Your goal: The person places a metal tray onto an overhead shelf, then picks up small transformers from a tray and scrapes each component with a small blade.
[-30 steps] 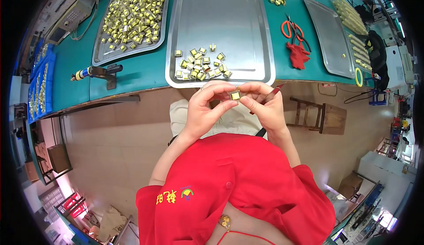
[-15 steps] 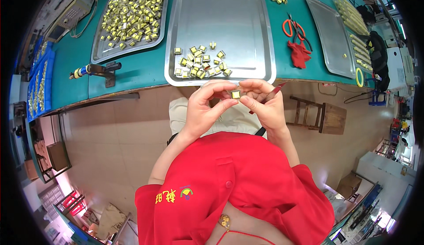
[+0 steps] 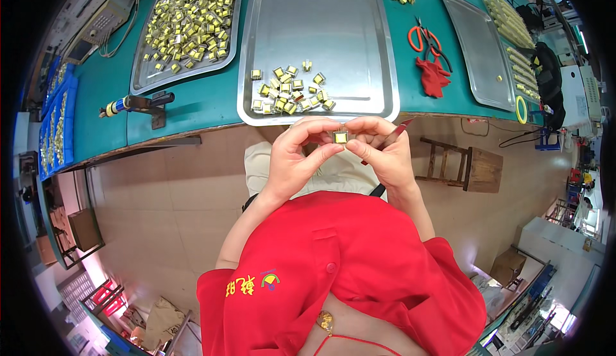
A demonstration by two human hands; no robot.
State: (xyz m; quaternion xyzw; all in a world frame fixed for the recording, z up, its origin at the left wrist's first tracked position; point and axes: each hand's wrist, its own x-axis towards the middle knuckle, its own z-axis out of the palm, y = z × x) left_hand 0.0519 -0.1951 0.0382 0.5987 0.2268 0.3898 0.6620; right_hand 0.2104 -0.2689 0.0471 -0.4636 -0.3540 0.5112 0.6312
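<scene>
Starting far out to the left of the left hand, blue bins point(image 3: 56, 125) of small yellow parts sit at the bench point(image 3: 192, 102) edge, and beyond them a grey machine point(image 3: 96, 22) with cables. Nearer, still left of that hand and farther away on the green bench, a metal tray point(image 3: 138, 80) carries a thick heap of small yellow parts point(image 3: 186, 22), and a yellow-and-black handled tool point(image 3: 131, 104) lies just below its near corner. The left hand point(image 3: 292, 160) is curled, its thumb and fingertips pinched on the left side of a small square yellow part point(image 3: 341, 138) held in the air just short of the bench edge, above the lap. Straight beyond both hands lies a second, larger metal tray point(image 3: 378, 54) with a small cluster of the same yellow parts point(image 3: 289, 93) near its front rim. The right hand point(image 3: 382, 154) meets the left one, thumb and forefinger closed on the right side of the same part, while a red-handled tool point(image 3: 385, 141) is tucked in that hand and sticks out to the right. Farther right and beyond it, red-handled scissors point(image 3: 427, 40) lie beside a red cloth point(image 3: 433, 77), then a third tray point(image 3: 478, 54), and a wooden stool point(image 3: 465, 167) stands on the floor just to the right of the right hand.
</scene>
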